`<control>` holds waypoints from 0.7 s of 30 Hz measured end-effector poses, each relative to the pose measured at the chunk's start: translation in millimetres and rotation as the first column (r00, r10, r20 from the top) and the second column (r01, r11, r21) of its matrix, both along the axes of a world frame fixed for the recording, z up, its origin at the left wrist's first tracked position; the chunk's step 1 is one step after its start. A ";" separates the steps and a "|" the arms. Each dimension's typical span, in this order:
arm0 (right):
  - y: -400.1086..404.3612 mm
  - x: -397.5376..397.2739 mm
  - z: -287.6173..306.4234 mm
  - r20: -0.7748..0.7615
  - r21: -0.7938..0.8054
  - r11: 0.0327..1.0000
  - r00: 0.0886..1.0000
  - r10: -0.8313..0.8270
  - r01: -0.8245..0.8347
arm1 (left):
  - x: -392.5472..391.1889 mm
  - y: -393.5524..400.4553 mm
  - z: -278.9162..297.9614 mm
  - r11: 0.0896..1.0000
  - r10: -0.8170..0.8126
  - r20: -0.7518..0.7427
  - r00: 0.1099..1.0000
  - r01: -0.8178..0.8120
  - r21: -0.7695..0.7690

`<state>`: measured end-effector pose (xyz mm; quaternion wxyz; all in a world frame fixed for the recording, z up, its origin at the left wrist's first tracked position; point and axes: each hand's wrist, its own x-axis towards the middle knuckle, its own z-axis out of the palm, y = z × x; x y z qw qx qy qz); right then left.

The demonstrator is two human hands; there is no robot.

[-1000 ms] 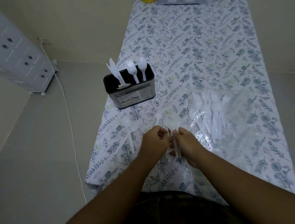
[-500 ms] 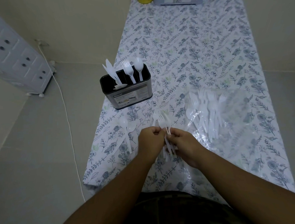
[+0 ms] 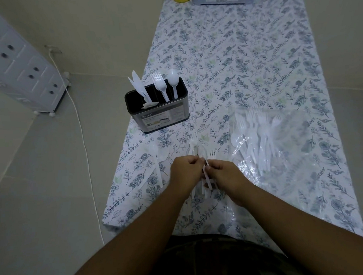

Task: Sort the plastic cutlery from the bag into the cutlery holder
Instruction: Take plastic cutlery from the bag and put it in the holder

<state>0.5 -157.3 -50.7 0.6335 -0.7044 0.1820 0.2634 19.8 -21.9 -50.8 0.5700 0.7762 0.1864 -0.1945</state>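
Both grips, left hand [image 3: 187,170] and right hand [image 3: 226,172], still pinch the white forks [image 3: 207,177], now tilted more.

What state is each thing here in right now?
Cutlery holder: upright, partly filled with knives, forks, a spoon.
Plastic bag: lying flat, cutlery inside.
Left hand: gripping white cutlery.
Right hand: pinching cutlery.
Loose spoons: lying on the tablecloth.

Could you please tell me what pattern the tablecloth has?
The tablecloth is white with blue-grey leaf and flower prints, clearest in the head view.
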 end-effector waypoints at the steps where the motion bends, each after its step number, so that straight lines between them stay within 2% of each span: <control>1: -0.7 0.3 -0.4 -0.010 0.010 1.000 1.000 -0.011 0.011 | -1.4 1.0 -0.3 1.000 -0.011 0.006 1.000 0.011 0.004; 4: -0.3 0.2 -3.2 -0.017 0.043 0.998 0.999 -0.050 0.050 | -2.7 0.9 -0.8 0.999 -0.019 0.026 0.999 0.018 0.032; 8: 1.1 -0.1 -5.1 -0.063 0.130 0.974 0.982 -0.179 0.186 | -5.0 -4.2 3.4 0.995 -0.064 0.093 0.994 0.056 0.088; 12: -4.2 1.0 -7.4 -0.082 0.176 0.960 0.975 -0.208 0.219 | -5.3 -3.8 3.0 0.980 -0.157 0.114 0.981 0.140 0.143; 16: -5.1 -0.9 -13.5 -0.089 0.170 0.954 0.968 -0.234 0.246 | -5.1 1.4 -0.3 0.985 -0.167 0.071 0.983 0.163 0.060; 21: -5.6 0.0 -10.4 -0.087 0.178 0.939 0.955 -0.282 0.293 | -4.8 -0.6 3.2 0.984 0.048 -0.106 0.993 -0.066 -0.168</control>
